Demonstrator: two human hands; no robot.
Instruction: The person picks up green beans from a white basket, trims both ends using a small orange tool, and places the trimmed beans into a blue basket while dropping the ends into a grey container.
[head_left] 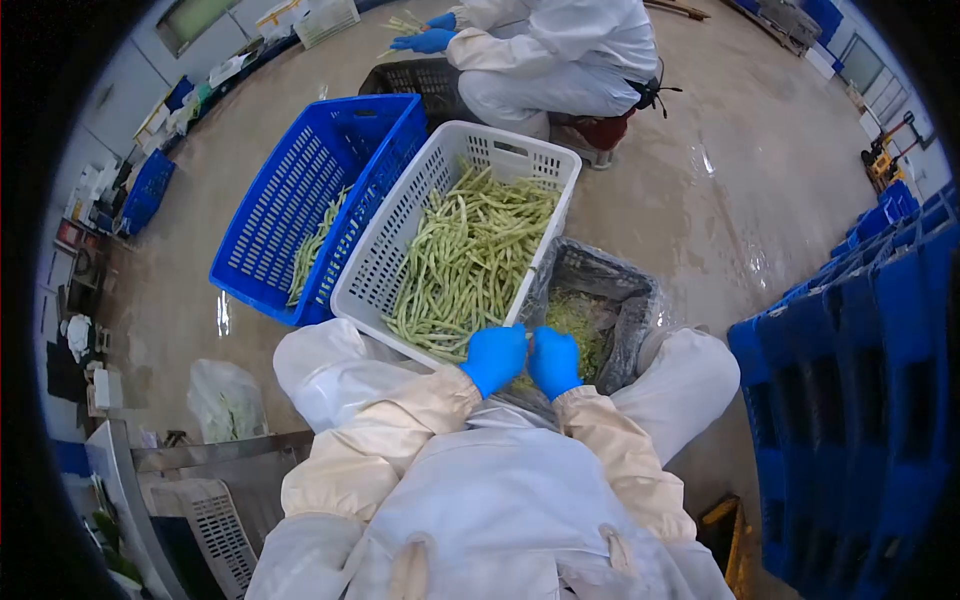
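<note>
My left hand, in a blue glove, is closed at the near rim of a white crate. Close beside it, my right hand, gloved the same way, is also closed, in front of a black crate lined with clear plastic. Whatever the fingers pinch is hidden or too small to name. Many pale green beans lie in the white crate. Small green scraps are in the lined crate. To the left, a blue crate has some beans along its right side.
Across from me a seated person in white holds green stalks in blue gloves, by a dark crate. Blue pallets stand at right. A plastic bag and a metal frame are at left. The floor looks wet.
</note>
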